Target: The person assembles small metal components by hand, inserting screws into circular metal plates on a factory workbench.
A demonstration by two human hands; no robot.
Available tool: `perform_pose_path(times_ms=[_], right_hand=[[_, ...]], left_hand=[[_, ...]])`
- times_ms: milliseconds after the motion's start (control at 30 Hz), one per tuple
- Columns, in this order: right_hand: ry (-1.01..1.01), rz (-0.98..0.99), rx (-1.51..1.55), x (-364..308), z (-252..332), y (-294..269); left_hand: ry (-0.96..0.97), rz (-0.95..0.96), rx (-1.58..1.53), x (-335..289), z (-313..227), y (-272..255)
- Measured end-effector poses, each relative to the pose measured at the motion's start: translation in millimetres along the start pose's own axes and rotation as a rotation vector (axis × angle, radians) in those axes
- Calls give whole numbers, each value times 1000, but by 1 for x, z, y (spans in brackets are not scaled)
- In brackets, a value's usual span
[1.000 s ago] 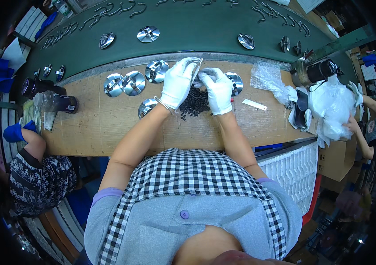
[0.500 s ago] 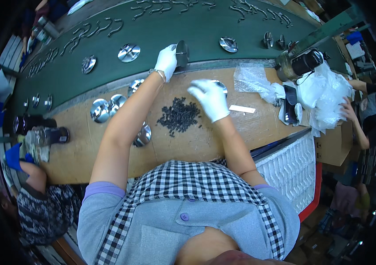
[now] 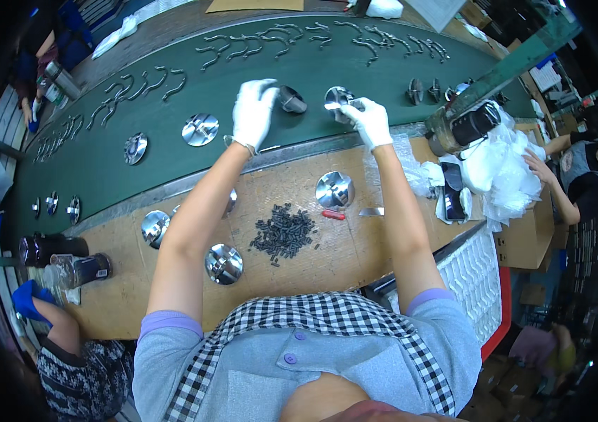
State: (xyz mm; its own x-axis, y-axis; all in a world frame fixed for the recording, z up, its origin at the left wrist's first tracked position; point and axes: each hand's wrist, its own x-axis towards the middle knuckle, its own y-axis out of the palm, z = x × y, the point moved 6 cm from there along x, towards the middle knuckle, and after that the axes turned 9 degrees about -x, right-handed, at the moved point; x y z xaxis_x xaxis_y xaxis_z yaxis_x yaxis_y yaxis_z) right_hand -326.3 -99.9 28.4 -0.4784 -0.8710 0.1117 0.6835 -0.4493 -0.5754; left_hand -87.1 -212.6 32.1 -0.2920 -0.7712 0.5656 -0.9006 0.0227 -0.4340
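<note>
**Over the belt (image 3: 165,116), one disc (image 3: 339,95) in the right hand (image 3: 371,123)**

Both hands wear white gloves. The right hand pinches the disc by its near side, closer to the belt's near edge than its far one; whether it touches the belt, I cannot tell. The left hand (image 3: 252,116) has its fingers loosely bent and parted, just beside a dark disc (image 3: 292,100) that sits tilted on the belt.

Toward the belt's left end are two discs, with three small ones on edge beyond them. Toward its right end, two stand on edge, and more crowd by a green post (image 3: 506,74), too overlapped to count. Curved rods (image 3: 172,84), also too many to count surely, line the far side.

Five discs show on the bench (image 3: 278,179), two partly covered by the left forearm. Mid-bench lies one pile of black pegs (image 3: 283,235), beside one red piece (image 3: 333,215) and one white strip (image 3: 371,211).

At the bench's left end are two dark jars (image 3: 91,271); the nearer bears a small pale label, its print too small to read. At the right end, a co-worker's hand (image 3: 539,167) touches clear bags (image 3: 503,172).
</note>
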Motion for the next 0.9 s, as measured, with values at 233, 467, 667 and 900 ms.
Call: perform_pose_path(times_ms=[233,467,667,900], right_hand=[[-42,119,267,-65,75,36],[-44,254,335,-101,82,61],[-60,308,622,-100,73,100],[148,476,534,-121,77,109]], left_hand=[[-575,484,-871,-63,-54,1],[-623,437,-870,-93,-56,-35],[-652,518,-781,-106,-58,-44],[-627,451,-983,-129,-16,-32]])
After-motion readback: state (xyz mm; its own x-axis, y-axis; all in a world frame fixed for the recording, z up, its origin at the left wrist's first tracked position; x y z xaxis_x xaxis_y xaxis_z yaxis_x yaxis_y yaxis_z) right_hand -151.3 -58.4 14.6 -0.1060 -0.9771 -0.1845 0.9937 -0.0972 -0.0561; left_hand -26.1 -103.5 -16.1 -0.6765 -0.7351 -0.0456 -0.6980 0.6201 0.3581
